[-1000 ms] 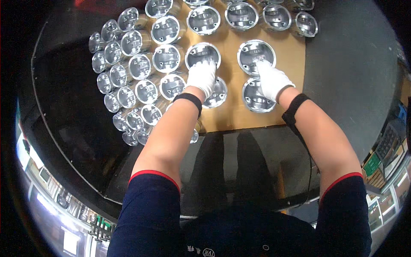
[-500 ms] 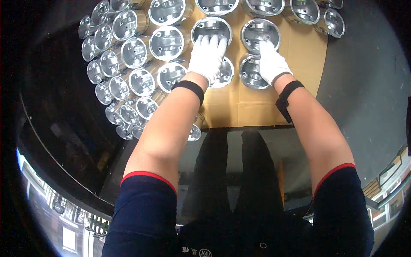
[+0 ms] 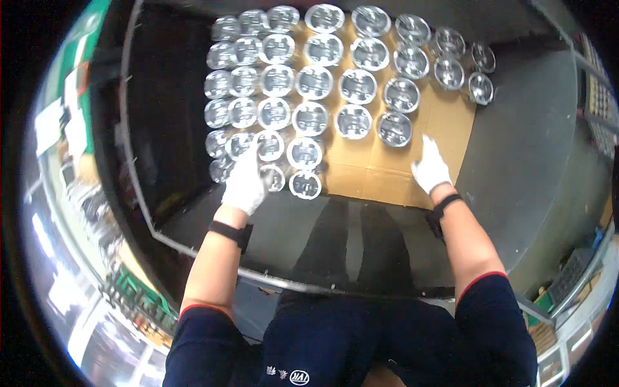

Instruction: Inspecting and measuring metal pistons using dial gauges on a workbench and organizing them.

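- Cardboard sheet (image 3: 387,169): flat, brown, matte, lying on a dark grey table (image 3: 529,148); used here as the landmark.
- Pistons (image 3: 356,86): shiny round metal cylinders standing crown-down, with hollow skirts and cast inner ribs facing up, packed in rows over the sheet's far and left parts; the leftmost columns spill off the sheet's left edge onto the table.
- Left hand (image 3: 245,182): white knit glove, black wrist strap, at the sheet's near-left corner. Fingers curl over a piston (image 3: 269,146) in the near rows and touch its rim; blur hides whether it is really gripped, cannot tell.
- Two more pistons at the near edge of the sheet, just right of the left hand: one (image 3: 305,153) is beside the touched piston, and one (image 3: 305,184) is nearest the person, with a smaller blurred piston next to it.
- Right hand (image 3: 430,169): same white glove and black strap, over bare cardboard at the sheet's near-right part. Fingers loose and extended, one pointing toward the far side, holding nothing.
- Nearest piston to the right hand (image 3: 394,129): the last of its row, just beyond the fingertips, not touching.
- Short dark blue sleeves with red trim, forearms bare.
- Table front edge: thin, curved, pale metal rim on the sheet's near side.
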A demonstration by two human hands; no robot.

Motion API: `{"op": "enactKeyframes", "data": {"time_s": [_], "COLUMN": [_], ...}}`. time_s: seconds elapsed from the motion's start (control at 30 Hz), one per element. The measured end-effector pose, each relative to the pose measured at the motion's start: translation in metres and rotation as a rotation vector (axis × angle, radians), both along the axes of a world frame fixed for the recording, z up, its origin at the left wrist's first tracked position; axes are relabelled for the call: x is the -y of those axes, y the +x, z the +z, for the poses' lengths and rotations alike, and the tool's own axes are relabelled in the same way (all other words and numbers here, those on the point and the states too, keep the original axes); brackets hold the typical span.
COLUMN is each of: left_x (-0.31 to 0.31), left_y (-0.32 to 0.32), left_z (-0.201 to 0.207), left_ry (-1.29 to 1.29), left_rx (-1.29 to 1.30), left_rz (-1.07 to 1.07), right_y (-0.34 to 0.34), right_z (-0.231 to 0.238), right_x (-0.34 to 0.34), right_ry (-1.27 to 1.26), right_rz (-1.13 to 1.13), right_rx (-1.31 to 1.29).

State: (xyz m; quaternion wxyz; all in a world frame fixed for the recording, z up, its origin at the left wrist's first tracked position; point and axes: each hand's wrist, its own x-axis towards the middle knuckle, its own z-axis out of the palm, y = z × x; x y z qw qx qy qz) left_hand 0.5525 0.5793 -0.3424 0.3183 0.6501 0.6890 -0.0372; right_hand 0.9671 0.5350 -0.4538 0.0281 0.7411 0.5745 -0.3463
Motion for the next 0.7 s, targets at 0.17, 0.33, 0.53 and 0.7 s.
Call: {"op": "enactKeyframes", "data": {"time_s": [0.17, 0.33, 0.53, 0.7], "left_x": [0.093, 0.168, 0.18, 0.129], "left_y": [-0.112, -0.21, -0.326, -0.47], "left_z": [0.138, 0.234, 0.278, 0.273], "left_ry": [0.085, 0.178, 0.428, 0.627], "left_rx": [-0.316, -0.521, -0.883, -0.61], "left_rz": [0.234, 0.519, 0.403, 0.64], "right_y": [0.023, 0.014, -0.055, -0.16], "right_z": [0.075, 0.13, 0.207, 0.261], "right_x": [0.073, 0.106, 0.089, 0.064], "right_ry": [-0.271, -0.253, -0.141, 0.032], "right_rz": [0.144, 0.12, 0.069, 0.104], "right_rx": [-0.019, -0.056, -0.052, -0.107]}}
